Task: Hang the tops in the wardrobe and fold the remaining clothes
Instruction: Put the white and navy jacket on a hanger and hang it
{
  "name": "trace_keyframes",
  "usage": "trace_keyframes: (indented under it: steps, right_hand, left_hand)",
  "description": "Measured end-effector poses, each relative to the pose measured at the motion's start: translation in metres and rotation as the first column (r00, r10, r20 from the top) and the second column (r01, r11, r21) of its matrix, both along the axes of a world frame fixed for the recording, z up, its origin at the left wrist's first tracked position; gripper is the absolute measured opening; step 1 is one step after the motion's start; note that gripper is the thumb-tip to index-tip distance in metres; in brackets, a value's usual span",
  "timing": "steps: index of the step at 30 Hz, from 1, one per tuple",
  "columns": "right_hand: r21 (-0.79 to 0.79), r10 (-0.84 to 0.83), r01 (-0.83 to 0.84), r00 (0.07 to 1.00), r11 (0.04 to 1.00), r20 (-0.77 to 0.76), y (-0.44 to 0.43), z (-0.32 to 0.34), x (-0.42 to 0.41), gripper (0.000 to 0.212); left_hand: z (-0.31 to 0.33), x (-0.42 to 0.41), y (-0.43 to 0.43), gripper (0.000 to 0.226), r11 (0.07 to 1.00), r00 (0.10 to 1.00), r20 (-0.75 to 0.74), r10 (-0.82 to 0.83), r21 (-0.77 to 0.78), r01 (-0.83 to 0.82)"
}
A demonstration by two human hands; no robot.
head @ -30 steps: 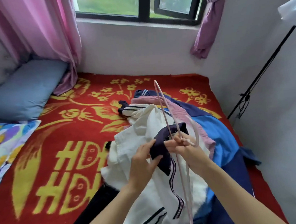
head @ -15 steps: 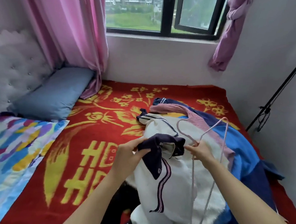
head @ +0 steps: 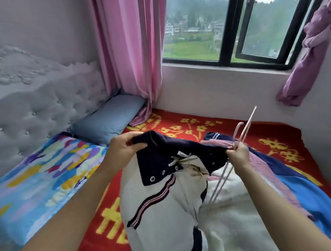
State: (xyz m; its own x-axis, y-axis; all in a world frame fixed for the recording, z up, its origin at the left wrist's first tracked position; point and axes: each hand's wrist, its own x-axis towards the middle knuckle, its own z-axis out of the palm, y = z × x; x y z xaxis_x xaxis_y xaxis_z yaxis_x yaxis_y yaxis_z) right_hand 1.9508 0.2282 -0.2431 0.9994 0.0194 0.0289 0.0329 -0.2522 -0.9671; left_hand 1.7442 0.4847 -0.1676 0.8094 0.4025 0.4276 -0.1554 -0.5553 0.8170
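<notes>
A white top point(head: 163, 213) with a dark navy collar and striped trim hangs lifted over the bed. My left hand point(head: 123, 150) grips the left end of the collar. My right hand point(head: 239, 155) pinches the collar's right end together with a pale pink wire hanger point(head: 245, 133), whose hook and bars stick up and down from my fist. Under the top lies a pile of clothes point(head: 294, 187): a fluffy white piece, a pink knit, blue and navy garments.
The bed has a red blanket with yellow patterns point(head: 180, 124), a blue-grey pillow point(head: 109, 117) and a colourful sheet point(head: 37, 183) at the left. A tufted headboard, pink curtain point(head: 132, 55) and window stand behind. The white wall closes the right side.
Both hands have lifted the top and pulled its collar apart, stretching it wide. The hanger has swung upright in my right hand. The view has tilted up toward the window.
</notes>
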Motion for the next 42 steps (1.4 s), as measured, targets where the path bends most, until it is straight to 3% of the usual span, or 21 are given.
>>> trace_keyframes:
  steps: [4,8,11,15,20,24,31,35,42]
  right_hand:
    - [-0.023,0.022,-0.016,0.965,1.0,0.261,-0.003,0.099,0.028,0.04]
    - [-0.117,0.06,-0.01,0.901,0.993,0.43,-0.005,0.168,0.024,0.029]
    - [-0.078,0.059,-0.022,0.862,0.997,0.504,-0.002,0.194,0.011,0.025]
    - [-0.164,0.194,-0.137,0.892,0.977,0.408,0.0,0.167,-0.001,0.028]
    - [-0.298,0.31,-0.271,0.947,0.915,0.089,0.015,0.06,-0.015,0.025]
    - [-0.425,0.27,-0.278,0.959,0.861,-0.08,0.017,-0.012,-0.035,0.036]
    - [-0.507,0.394,-0.435,0.899,0.744,-0.193,0.032,-0.04,-0.064,0.034]
    - [-0.493,0.436,-0.467,0.881,0.734,-0.185,0.046,-0.038,-0.074,0.036]
    - [-0.481,0.482,-0.497,0.861,0.723,-0.166,0.055,-0.033,-0.092,0.036]
  left_hand:
    - [0.044,0.017,0.025,0.032,0.996,0.996,0.061,0.07,0.042,-0.073]
    - [0.094,0.028,0.039,0.039,0.989,0.964,0.226,0.138,0.026,-0.148]
    - [0.113,0.026,0.049,0.044,0.985,0.94,0.303,0.16,0.016,-0.173]
    - [0.079,0.018,0.054,0.042,0.986,0.962,0.219,0.163,-0.009,-0.165]
    - [-0.042,0.002,0.041,0.034,0.976,0.98,-0.031,0.199,-0.08,-0.201]
    - [-0.127,-0.02,0.026,0.028,0.938,0.948,-0.203,0.243,-0.199,-0.283]
    - [-0.191,-0.066,0.013,0.03,0.862,0.847,-0.429,0.315,-0.245,-0.444]
    - [-0.201,-0.077,0.0,0.047,0.854,0.755,-0.475,0.451,-0.017,-0.521]
    - [-0.202,-0.072,-0.029,0.048,0.71,0.638,-0.497,0.588,-0.061,-0.702]
